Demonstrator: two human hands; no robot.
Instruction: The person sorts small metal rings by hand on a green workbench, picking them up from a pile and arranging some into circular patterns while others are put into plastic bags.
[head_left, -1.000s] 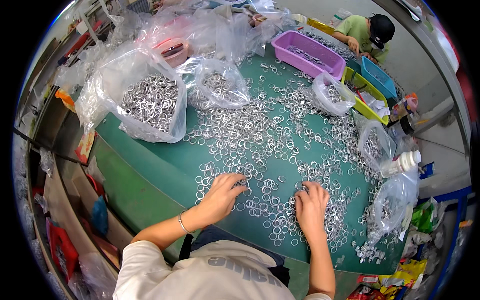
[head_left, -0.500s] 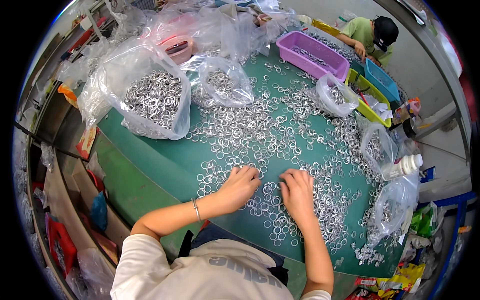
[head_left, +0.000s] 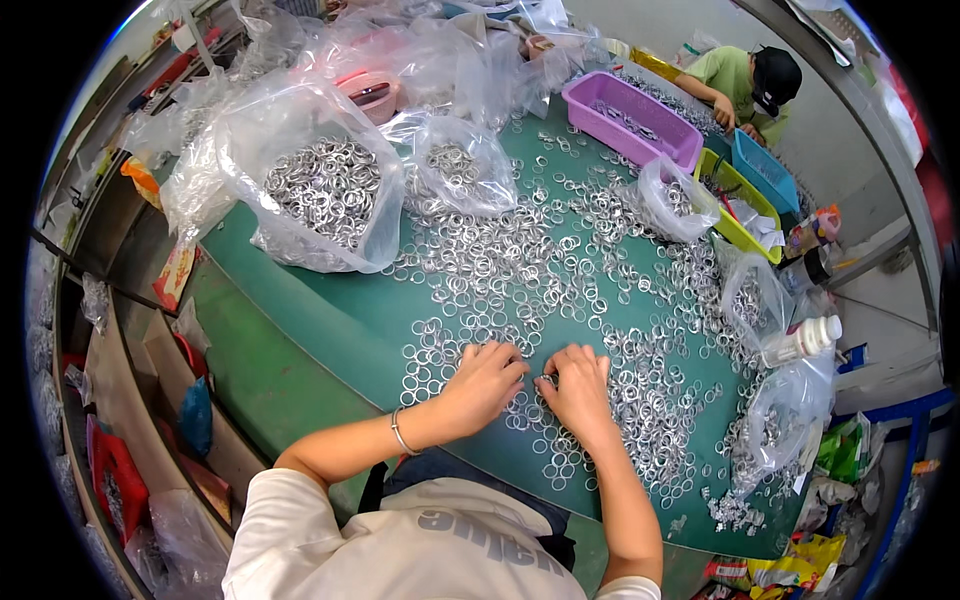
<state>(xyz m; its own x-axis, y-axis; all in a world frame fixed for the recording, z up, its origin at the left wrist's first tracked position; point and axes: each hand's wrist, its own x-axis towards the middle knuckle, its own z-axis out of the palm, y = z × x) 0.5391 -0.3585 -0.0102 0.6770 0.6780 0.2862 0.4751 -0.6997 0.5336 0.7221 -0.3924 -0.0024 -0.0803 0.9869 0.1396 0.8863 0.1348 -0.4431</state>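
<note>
Loose silvery metal rings [head_left: 485,250] lie scattered and heaped over the green table [head_left: 350,320]. Low over the near part of the rings, my left hand [head_left: 487,385] has its fingers curled in, a metal bracelet on its wrist. My right hand [head_left: 578,388] faces it, a small gap apart, with thumb and forefinger drawn together just above the tabletop. Whatever sits in either set of fingertips is too small or too covered to make out. Rings spread to the left of my left hand, and a dense heap [head_left: 650,400] lies right of my right hand.
A large clear bag of rings [head_left: 325,195] stands at the back left, a smaller bag [head_left: 460,170] beside it. Purple [head_left: 635,120], yellow-green [head_left: 740,205] and blue [head_left: 765,170] bins line the far right. A white bottle [head_left: 805,340] lies among bags. A co-worker [head_left: 745,85] bends over the far end.
My right hand has moved left, toward my left hand, and its thumb and forefinger have drawn together. My left hand has shifted slightly to the right. The whole view has shifted a little.
</note>
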